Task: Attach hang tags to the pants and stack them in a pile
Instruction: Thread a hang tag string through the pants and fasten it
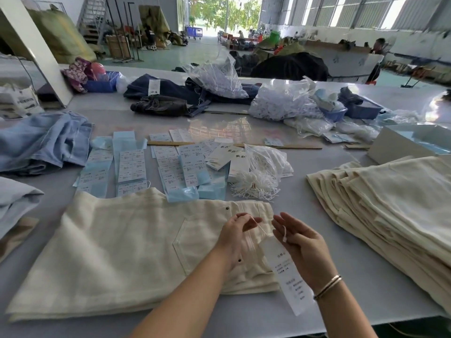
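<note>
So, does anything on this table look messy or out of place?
Mostly the middle: the label sheets lie fanned and overlapping, and loose strings spill from their bag. The cream pants lie flat, and the pile is slightly staggered. Nothing looks damaged.

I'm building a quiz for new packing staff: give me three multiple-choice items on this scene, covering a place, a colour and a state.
1. Where is the stack of folded cream pants?
A. right of the hands
B. far left
C. on the floor

2. What colour are the pants being tagged?
A. black
B. cream
C. red

3. What is the left hand doing?
A. lying flat
B. pinching the white string
C. holding scissors

Answers:
1 A, the stack lies at the table's right.
2 B, cream fabric lies under both hands.
3 B, fingertips pinch the string's loop.
</note>
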The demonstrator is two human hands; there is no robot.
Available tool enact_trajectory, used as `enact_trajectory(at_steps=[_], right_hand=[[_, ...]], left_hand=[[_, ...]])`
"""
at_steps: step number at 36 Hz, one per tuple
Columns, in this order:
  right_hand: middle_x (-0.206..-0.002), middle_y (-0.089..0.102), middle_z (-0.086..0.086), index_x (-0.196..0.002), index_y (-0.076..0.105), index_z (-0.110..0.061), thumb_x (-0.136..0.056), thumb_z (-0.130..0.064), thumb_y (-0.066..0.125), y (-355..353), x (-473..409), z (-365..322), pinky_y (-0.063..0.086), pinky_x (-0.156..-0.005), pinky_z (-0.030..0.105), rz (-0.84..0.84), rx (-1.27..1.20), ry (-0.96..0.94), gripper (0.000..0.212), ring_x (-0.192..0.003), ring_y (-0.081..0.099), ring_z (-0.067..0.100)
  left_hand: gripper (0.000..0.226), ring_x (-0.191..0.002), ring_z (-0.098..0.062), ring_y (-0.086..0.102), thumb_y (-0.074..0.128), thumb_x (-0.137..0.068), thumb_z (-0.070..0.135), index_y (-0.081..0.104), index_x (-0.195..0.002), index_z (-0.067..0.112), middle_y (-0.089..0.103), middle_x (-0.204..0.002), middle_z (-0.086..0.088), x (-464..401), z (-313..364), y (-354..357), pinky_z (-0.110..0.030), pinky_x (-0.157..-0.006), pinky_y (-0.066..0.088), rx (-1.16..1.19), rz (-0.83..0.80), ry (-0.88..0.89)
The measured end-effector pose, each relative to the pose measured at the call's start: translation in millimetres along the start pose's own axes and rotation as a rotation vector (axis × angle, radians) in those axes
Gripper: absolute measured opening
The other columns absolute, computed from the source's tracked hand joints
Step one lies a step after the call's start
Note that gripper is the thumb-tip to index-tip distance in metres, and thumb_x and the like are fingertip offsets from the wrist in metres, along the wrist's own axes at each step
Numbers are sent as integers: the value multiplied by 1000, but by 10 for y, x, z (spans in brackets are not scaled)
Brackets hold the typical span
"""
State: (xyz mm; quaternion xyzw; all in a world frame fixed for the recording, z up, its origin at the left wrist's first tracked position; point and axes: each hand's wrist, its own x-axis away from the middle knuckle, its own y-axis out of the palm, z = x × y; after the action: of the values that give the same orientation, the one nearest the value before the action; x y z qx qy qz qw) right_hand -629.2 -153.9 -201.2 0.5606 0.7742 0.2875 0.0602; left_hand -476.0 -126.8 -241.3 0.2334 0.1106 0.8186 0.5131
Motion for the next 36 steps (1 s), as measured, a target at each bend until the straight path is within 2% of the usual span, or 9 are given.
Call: enact_trajectory(at_steps=[4,6,8,13,17,22,28,32,36], right_hand=[[-97,74,7,-100,71,-8,-83,16,56,126,-73,27,57,-78,22,-52,408,-96,32,-92,71,16],[-92,75,3,-95,74,-13,-80,10,66,183,-124,70,56,-80,23,-37,567,-190,29,-88,70,14],[-85,75,-1,-92,75,-12,-78,8,70,216,-157,107,55,-79,23,-4,642,-274,25,-83,70,13],[-81,73,-2,-83,72,-27,-80,2,71,172,-162,177,55,-74,26,64,756,-380,29,-76,69,13],[-83,70,-6,-89,73,-28,-81,-4,72,141,-159,201,45,-64,9,60,888,-492,25,-69,62,3],[-78,67,-6,-107,67,-24,-89,-5,63,193,-225,128,45,-61,10,16,799,-368,27,-63,56,3],[-71,69,8,-101,69,-8,-88,4,59,292,-219,85,49,-54,17,-92,394,-69,21,-54,55,9],[-80,73,13,-102,67,-5,-88,4,59,301,-234,137,56,-60,23,-91,309,-37,19,-62,66,17],[-94,74,10,-103,68,-7,-88,-4,62,226,-289,249,53,-56,22,-63,363,-28,16,-52,61,13]], left_hand=[[23,-64,-12,53,45,-96,5,56,-76,8,57,-59,1,28,-13,-3,-19,-64,47,134,27,-19],[15,-65,-11,53,49,-95,4,59,-86,9,56,-64,0,55,-66,-8,-21,-68,47,65,20,-16],[10,-72,-11,56,52,-96,7,61,-95,12,58,-72,1,78,-137,-7,-22,-74,46,-39,12,10],[7,-71,-4,61,56,-96,12,63,-95,13,64,-75,3,100,-216,20,-12,-68,47,-93,16,55],[9,-73,-1,63,54,-97,11,63,-93,12,68,-78,4,123,-231,-3,-14,-73,48,-101,-4,89],[12,-70,0,61,51,-98,9,60,-90,13,64,-77,2,141,-240,-18,-14,-72,48,-129,0,103],[12,-76,-6,62,54,-95,2,62,-99,9,64,-82,-3,184,-216,-64,-18,-76,50,-92,-58,116],[16,-78,-8,64,52,-94,-4,56,-108,3,66,-88,-6,209,-204,-70,-21,-79,51,-35,-71,133],[14,-73,-8,64,52,-94,-4,50,-104,7,63,-80,-5,235,-200,-80,-18,-75,51,-34,-31,156]])
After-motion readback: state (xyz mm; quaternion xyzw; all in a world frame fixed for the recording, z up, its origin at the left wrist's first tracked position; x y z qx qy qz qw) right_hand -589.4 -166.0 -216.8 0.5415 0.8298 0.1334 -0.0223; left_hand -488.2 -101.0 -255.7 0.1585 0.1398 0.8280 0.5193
